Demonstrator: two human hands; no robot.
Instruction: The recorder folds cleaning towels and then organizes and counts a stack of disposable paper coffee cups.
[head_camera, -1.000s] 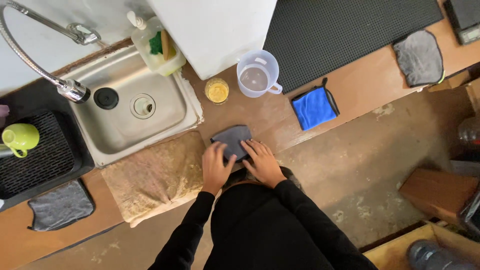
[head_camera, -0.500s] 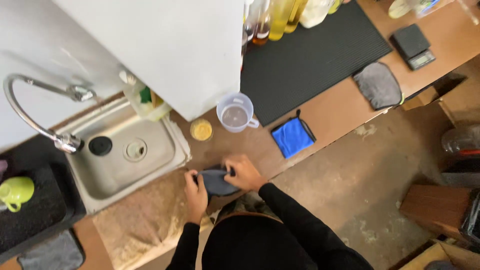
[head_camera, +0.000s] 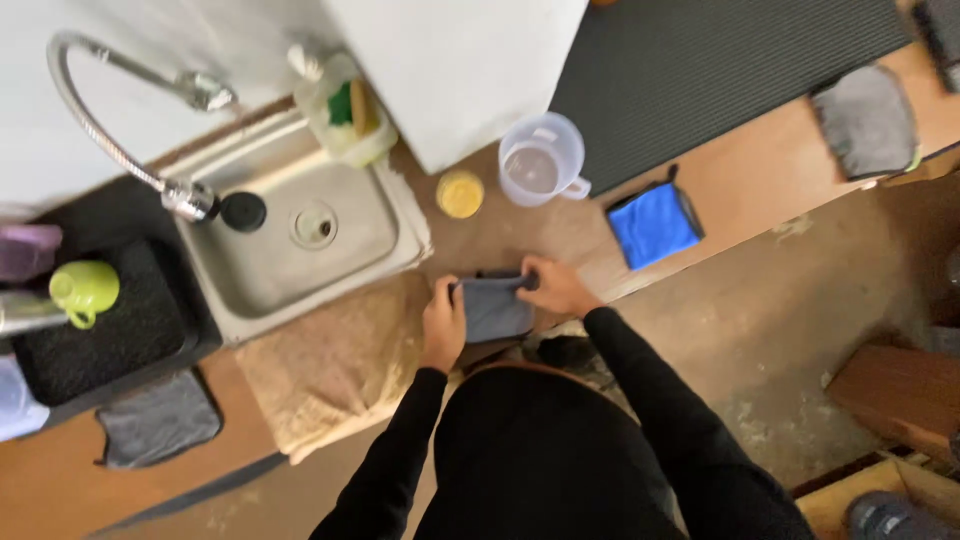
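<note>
Small dark grey folded cloth (head_camera: 494, 308) lying flat at the front edge of the brown wooden counter (head_camera: 740, 185), right of the steel sink (head_camera: 300, 240) – pinned there from both sides, likely to keep the folds square. Left hand (head_camera: 443, 322) pressing on the left edge, fingers curled over the hem, thumb side on top. Right hand (head_camera: 553, 287) gripping the upper right corner, fingers closed in a pinch – not released. Beige towel (head_camera: 335, 365) just left of the cloth, touching or nearly so. Clear plastic measuring jug (head_camera: 540, 160) and bright blue folded cloth (head_camera: 655, 222) further back, well apart from the hands.
</note>
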